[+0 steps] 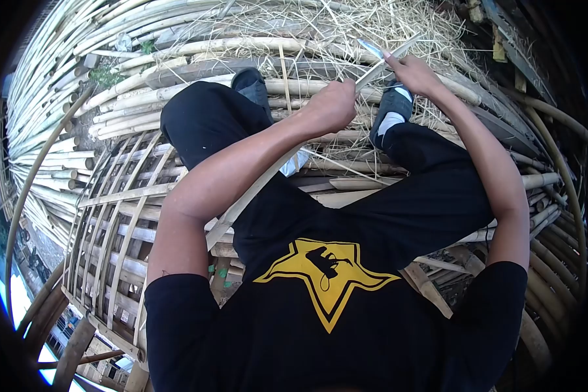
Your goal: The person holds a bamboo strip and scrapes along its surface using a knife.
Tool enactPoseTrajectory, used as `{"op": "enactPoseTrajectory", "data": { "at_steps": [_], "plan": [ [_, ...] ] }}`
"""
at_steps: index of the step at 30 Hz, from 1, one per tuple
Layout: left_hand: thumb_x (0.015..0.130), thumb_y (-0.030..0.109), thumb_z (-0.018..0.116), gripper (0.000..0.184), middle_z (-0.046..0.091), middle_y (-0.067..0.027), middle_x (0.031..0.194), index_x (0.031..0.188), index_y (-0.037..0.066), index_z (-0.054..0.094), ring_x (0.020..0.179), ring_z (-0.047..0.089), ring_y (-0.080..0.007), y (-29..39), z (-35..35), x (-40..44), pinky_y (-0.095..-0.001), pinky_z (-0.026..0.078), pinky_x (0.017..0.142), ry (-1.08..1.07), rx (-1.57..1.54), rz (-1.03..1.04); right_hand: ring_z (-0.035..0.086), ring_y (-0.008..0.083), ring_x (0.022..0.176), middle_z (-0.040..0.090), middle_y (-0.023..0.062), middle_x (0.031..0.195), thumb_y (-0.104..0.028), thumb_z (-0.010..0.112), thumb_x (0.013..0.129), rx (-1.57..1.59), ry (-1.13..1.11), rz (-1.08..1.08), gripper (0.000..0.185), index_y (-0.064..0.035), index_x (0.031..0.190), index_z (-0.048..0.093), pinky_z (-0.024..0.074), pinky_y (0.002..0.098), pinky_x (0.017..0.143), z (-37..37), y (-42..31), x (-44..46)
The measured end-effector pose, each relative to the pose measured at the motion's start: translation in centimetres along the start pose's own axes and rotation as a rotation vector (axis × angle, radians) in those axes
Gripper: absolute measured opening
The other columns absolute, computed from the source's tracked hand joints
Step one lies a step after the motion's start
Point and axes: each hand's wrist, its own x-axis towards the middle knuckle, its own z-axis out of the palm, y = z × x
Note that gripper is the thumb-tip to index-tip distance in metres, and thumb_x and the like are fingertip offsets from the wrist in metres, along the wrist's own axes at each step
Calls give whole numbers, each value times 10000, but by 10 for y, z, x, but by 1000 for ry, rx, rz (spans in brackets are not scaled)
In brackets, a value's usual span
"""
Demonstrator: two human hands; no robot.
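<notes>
Knees bent over bamboo poles (134, 97), a person in a black shirt (372, 326) clenches a strip (255, 192) in the left hand (336, 104), while the right hand (413, 74), fingers wrapped about a knife (371, 48), is near its far end; the strip slants up from under the left forearm, beside a lattice (127, 195), with straw (424, 19) beyond the shoes (393, 108)
</notes>
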Motion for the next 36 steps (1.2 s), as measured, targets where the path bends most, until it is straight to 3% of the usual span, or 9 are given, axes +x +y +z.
{"op": "enactPoseTrajectory", "data": {
  "at_steps": [7, 14, 16, 20, 22, 28, 32, 34, 36],
  "plan": [
    [816, 60, 497, 244, 602, -327, 875, 997, -104, 501, 858, 616, -446, -1, 2, 0, -485, 480, 776, 43, -5, 12, 638, 311, 812, 657, 166, 784, -634, 415, 856, 55, 150, 6, 632, -73, 912, 699, 461, 409, 756, 0, -8, -1],
    [887, 114, 456, 233, 598, -342, 815, 965, -97, 514, 806, 611, -471, -2, 3, 3, -515, 475, 750, 74, 9, 40, 583, 231, 675, 584, 92, 613, -604, 517, 829, 328, 88, 125, 597, -34, 725, 662, 434, 384, 686, 11, 5, 14],
    [898, 134, 454, 245, 599, -340, 820, 963, -94, 514, 811, 609, -471, -4, 4, 4, -514, 471, 755, 74, 5, 40, 493, 176, 543, 519, 49, 551, -563, 561, 830, 435, 91, 106, 566, -37, 625, 593, 388, 345, 556, 16, 8, 19],
    [873, 115, 464, 261, 593, -334, 955, 1041, -81, 502, 928, 593, -460, -2, 0, 5, -498, 457, 834, -6, -22, -29, 351, 122, 416, 430, 3, 496, -537, 553, 854, 635, -30, 197, 536, -68, 594, 523, 275, 310, 427, 10, 0, 9],
    [891, 130, 454, 262, 590, -329, 979, 1052, -71, 502, 952, 585, -454, -1, -1, 4, -494, 448, 849, -25, -37, -40, 176, 45, 353, 263, -84, 460, -484, 538, 893, 776, -81, 289, 475, -122, 607, 424, 120, 238, 349, 9, -6, 3],
    [934, 200, 439, 276, 605, -317, 845, 976, -63, 510, 826, 605, -463, -5, 5, 7, -503, 463, 754, 50, -32, 5, 159, 40, 333, 233, -96, 461, -507, 440, 931, 884, -273, 293, 486, -148, 611, 370, 100, 237, 326, 2, -6, -2],
    [938, 211, 436, 283, 607, -310, 852, 973, -59, 511, 821, 606, -457, -6, 5, 8, -499, 462, 754, 33, -67, 0, 150, 39, 323, 223, -99, 449, -475, 389, 956, 1007, -366, 316, 459, -158, 625, 362, 98, 234, 320, 2, -3, 0],
    [920, 172, 445, 308, 580, -335, 1013, 1094, -76, 498, 979, 577, -451, -1, -1, 7, -483, 447, 860, -46, -78, -44, 159, 42, 323, 238, -94, 448, -488, 395, 952, 946, -288, 305, 475, -154, 615, 372, 105, 235, 323, 1, -9, -5],
    [915, 173, 451, 309, 575, -337, 1025, 1090, -76, 501, 996, 572, -447, 4, -8, 6, -482, 444, 869, -50, -101, -55, 169, 44, 322, 254, -89, 447, -501, 402, 947, 884, -215, 293, 490, -151, 604, 382, 112, 237, 326, 4, -11, -3]
  ]
}}
